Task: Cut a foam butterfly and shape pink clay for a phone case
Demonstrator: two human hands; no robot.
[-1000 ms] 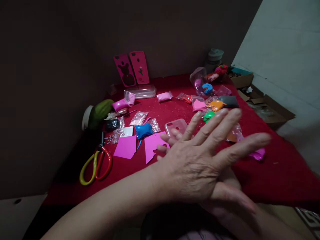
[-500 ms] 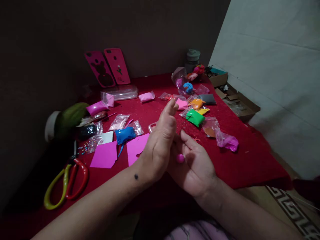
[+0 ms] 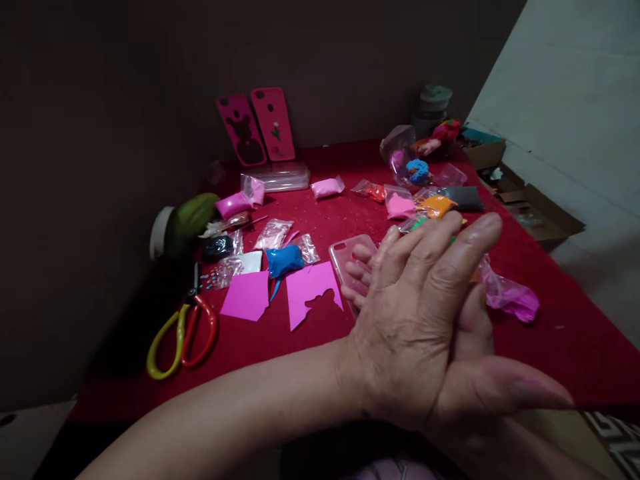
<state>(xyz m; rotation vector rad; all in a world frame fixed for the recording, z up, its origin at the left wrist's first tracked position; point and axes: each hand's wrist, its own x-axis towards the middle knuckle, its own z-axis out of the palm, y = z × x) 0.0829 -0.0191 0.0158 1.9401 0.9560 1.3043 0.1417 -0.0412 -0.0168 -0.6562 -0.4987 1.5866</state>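
My left hand [image 3: 410, 320] lies across my right hand [image 3: 473, 327], palm down, with its fingers stretched out and its thumb held away. Underneath, the right palm faces up; its loosely curled fingertips show past the left hand's edge. The pink clay ball that lay on my right palm is hidden between the palms. Just beyond the fingertips lies a clear phone case [image 3: 343, 248], partly covered. Left of it are a pink sheet [image 3: 300, 287] with a shape cut out and a second pink sheet [image 3: 247, 295].
Scissors [image 3: 184, 333] with yellow and red handles lie at left. Bags of blue clay [image 3: 284, 260], orange clay [image 3: 436, 206] and other colours are scattered around. Two decorated phone cases [image 3: 274, 123] lean on the back wall. A jar [image 3: 435, 110] stands behind at right.
My left hand has turned from edge-on to palm down over the right hand, hiding the pink ball. Both hands appear farther right. The view has shifted, uncovering the cut-out sheet.
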